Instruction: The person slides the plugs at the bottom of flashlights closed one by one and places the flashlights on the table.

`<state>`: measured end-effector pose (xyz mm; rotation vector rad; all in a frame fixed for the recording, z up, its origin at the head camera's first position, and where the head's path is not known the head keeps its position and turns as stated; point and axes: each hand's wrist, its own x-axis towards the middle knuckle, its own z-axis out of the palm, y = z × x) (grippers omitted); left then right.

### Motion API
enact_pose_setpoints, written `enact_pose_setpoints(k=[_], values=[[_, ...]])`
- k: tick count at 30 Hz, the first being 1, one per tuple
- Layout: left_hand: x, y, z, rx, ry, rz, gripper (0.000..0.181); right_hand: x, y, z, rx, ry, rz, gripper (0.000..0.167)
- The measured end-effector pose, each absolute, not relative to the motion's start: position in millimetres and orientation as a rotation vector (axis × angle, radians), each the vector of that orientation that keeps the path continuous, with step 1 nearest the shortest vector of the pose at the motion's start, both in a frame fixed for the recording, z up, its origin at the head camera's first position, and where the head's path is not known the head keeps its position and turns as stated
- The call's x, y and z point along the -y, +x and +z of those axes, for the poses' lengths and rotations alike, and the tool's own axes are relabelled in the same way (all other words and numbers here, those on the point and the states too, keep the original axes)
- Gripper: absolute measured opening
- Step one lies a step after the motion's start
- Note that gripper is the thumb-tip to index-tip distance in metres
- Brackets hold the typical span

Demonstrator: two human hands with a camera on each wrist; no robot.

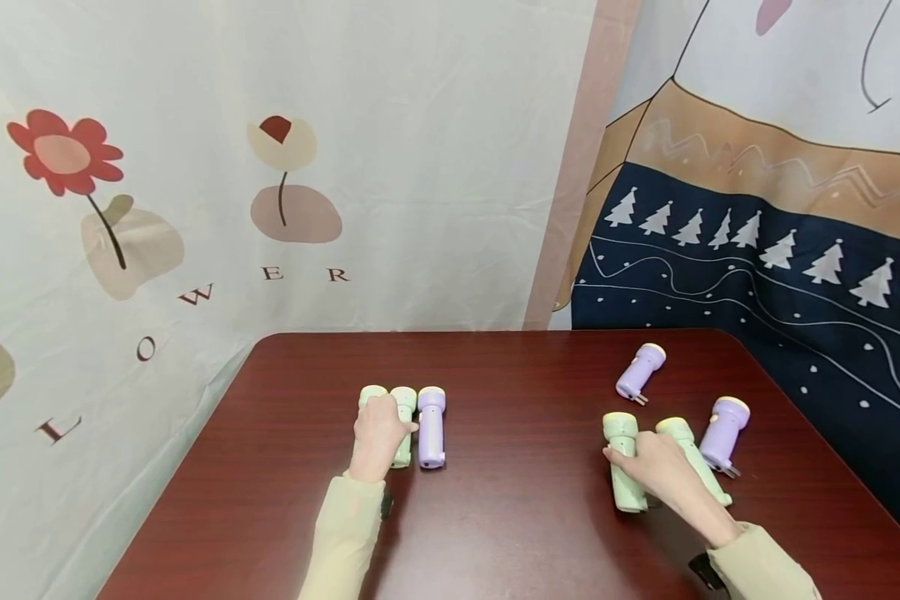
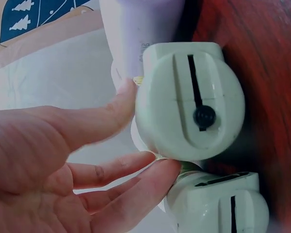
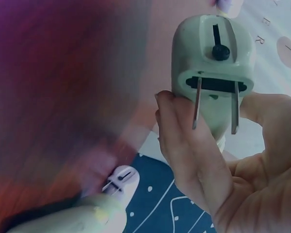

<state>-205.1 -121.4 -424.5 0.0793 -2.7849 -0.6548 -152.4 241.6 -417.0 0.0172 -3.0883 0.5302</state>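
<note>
Three flashlights stand in a row on the left in the head view. My left hand (image 1: 375,429) pinches the middle green flashlight (image 2: 190,102) between thumb and fingertips; its plug prongs are not showing. A second green flashlight (image 2: 218,204) lies beside it, partly behind the hand in the head view. On the other side is a purple flashlight (image 1: 432,429). Over on the right, my right hand (image 1: 663,467) grips a green flashlight (image 1: 622,467), whose two metal prongs (image 3: 235,109) stick out of its end. Another green flashlight (image 1: 693,458) lies partly behind that hand.
Two purple flashlights with prongs out lie on the right: one farther back (image 1: 641,371), one near the right side (image 1: 723,433). The reddish-brown table (image 1: 510,517) has a printed curtain (image 1: 450,167) behind it and a dark blue tree-patterned cloth (image 1: 795,308) at right.
</note>
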Motion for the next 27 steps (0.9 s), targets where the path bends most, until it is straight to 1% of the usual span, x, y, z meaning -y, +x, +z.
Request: enact_pose_setpoints(k=[4,10,14,21,27], values=[[120.9,-205.6,-423.5,2.782,0.080,-0.686,0.034,-230.8,-159.8,-413.2,3.090,-0.021,0.610,0.042],[113.1,-206.0,-421.2,2.705,0.011,-0.568,0.035,-214.1,-175.7,-413.6,3.056,-0.052,0.700,0.041],[104.7,-207.2,-419.3,2.629,-0.083,-0.590,0.036,-201.7,-187.9,-413.7,3.025,-0.064,0.795,0.042],[86.5,-208.1,-422.0,2.552,-0.224,-0.770,0.035,-181.1,-201.8,-413.4,2.952,-0.083,1.002,0.041],[71.6,-205.5,-426.5,2.543,-0.436,-0.885,0.036,-168.1,-209.3,-415.5,2.864,-0.057,1.221,0.039]])
